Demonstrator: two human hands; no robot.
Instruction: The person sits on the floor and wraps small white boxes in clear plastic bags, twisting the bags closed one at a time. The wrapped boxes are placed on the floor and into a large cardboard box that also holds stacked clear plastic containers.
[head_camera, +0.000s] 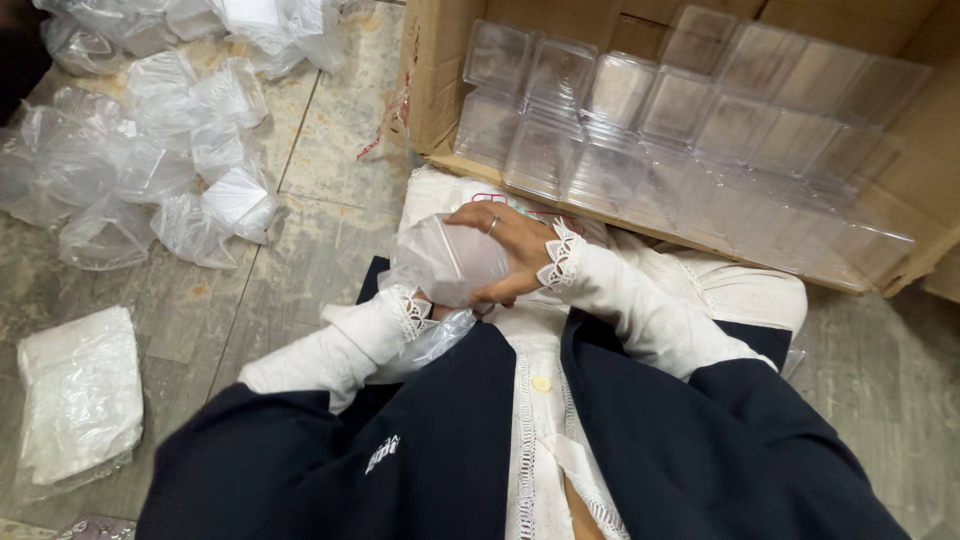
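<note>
My right hand (505, 245), with a ring on one finger, is curled over a clear plastic bag (450, 262) that wraps a small clear box, held over my lap. My left hand (432, 308) is almost hidden under the bag; only the lace cuff and a bit of the fingers show, gripping the bag from below. Both arms are in white sleeves under a dark vest.
A cardboard carton (430, 90) with rows of several clear plastic boxes (640, 120) lies open just ahead. Crumpled clear bags (150, 160) are heaped on the tiled floor to the left. A flat stack of white bags (80, 395) lies at lower left.
</note>
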